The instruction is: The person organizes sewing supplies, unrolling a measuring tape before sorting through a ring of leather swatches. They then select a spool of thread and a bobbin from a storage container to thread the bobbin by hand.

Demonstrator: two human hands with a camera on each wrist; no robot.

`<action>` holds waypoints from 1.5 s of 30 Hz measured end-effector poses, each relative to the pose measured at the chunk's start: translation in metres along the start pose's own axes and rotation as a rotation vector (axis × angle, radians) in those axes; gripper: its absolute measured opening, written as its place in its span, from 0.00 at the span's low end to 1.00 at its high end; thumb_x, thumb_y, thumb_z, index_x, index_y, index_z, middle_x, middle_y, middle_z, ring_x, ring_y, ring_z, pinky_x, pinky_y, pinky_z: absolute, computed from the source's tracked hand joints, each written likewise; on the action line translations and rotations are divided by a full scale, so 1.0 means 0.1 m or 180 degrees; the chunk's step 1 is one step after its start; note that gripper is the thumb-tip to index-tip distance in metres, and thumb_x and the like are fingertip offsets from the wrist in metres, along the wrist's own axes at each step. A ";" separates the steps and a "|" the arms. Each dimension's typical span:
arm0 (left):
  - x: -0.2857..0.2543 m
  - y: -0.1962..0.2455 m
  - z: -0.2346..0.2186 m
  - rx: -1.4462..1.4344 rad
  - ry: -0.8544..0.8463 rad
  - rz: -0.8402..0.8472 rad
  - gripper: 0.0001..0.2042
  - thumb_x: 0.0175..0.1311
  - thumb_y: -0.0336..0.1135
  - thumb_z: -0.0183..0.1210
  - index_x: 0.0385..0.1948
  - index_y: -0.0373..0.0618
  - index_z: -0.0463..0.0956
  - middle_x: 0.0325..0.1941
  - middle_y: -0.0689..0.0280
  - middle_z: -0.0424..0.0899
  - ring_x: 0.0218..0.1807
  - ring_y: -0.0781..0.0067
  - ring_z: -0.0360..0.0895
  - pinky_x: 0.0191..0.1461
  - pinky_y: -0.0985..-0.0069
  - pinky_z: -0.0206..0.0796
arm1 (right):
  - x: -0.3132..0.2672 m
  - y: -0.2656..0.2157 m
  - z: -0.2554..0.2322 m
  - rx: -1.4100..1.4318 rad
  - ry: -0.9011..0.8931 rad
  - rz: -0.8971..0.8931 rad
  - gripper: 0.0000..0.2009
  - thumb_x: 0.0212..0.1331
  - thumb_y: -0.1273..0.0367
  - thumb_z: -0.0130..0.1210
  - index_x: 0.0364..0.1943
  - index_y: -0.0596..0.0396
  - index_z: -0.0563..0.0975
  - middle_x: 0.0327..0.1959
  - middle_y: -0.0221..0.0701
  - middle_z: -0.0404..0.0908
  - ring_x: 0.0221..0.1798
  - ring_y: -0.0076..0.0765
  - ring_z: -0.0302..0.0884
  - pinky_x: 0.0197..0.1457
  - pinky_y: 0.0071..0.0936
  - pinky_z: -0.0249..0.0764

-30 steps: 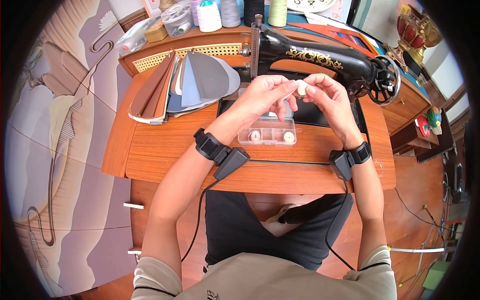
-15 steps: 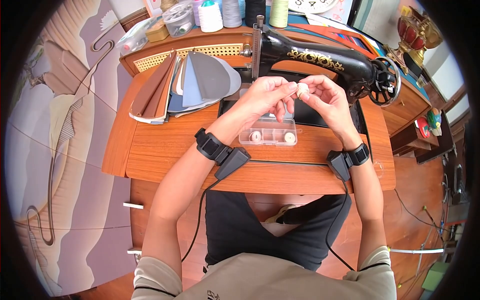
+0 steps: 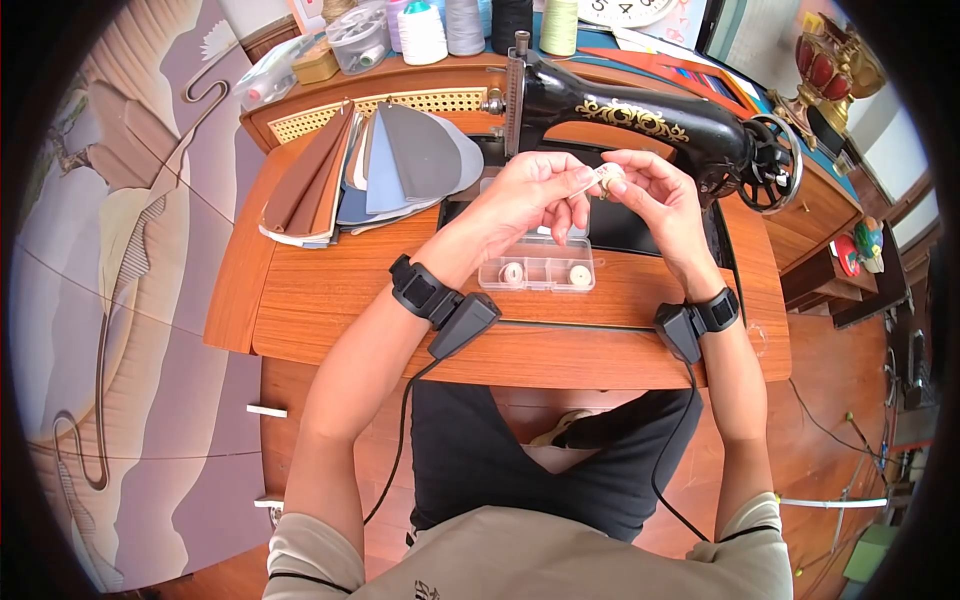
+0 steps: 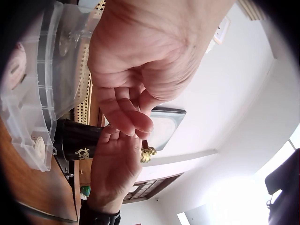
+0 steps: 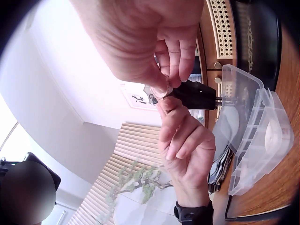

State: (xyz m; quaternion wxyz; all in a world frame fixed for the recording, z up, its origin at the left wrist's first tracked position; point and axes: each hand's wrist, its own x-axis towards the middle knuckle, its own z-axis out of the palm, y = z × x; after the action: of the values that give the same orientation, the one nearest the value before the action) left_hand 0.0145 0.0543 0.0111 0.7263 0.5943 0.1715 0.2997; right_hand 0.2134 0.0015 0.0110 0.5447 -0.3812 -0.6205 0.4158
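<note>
In the head view, a small cream-white roll (image 3: 611,179), like a wound strip of ribbon or tape, is held up over the sewing table. My right hand (image 3: 657,197) pinches it between thumb and fingers. From the left, my left hand (image 3: 538,192) pinches a pale strip at the roll's edge, its fingertips close against those of the right. Below the hands a clear plastic compartment box (image 3: 540,284) lies with its lid up. One round roll (image 3: 512,273) sits in its left part and another pale roll (image 3: 580,275) in its right part.
Behind the hands stands a black sewing machine (image 3: 620,110) with a handwheel (image 3: 768,160) at the right. A fan of fabric swatches (image 3: 375,165) lies to the left. Thread cones (image 3: 422,35) line the back shelf. The table's front edge (image 3: 500,365) is near my lap.
Around the roll my right fingers have shifted and the roll has turned, with a pale strip now showing between the hands. The left hand stays nearly still; the box has not moved.
</note>
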 end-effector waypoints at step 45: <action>-0.02 -0.05 0.06 0.0125 0.0496 -0.0581 0.26 0.65 0.61 0.50 0.19 0.45 0.68 0.11 0.76 0.59 0.09 0.83 0.58 0.14 0.83 0.52 | -0.07 -0.09 0.16 -0.1883 -0.0075 -0.1340 0.15 0.49 0.76 0.63 0.43 0.58 0.77 0.37 0.32 0.78 0.38 0.28 0.76 0.43 0.24 0.73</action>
State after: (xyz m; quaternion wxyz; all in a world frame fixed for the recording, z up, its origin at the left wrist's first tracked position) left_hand 0.0176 0.0475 0.0070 0.7233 0.5652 0.2866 0.2742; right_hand 0.1980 -0.0095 0.0159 0.4773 -0.3813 -0.7851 0.1014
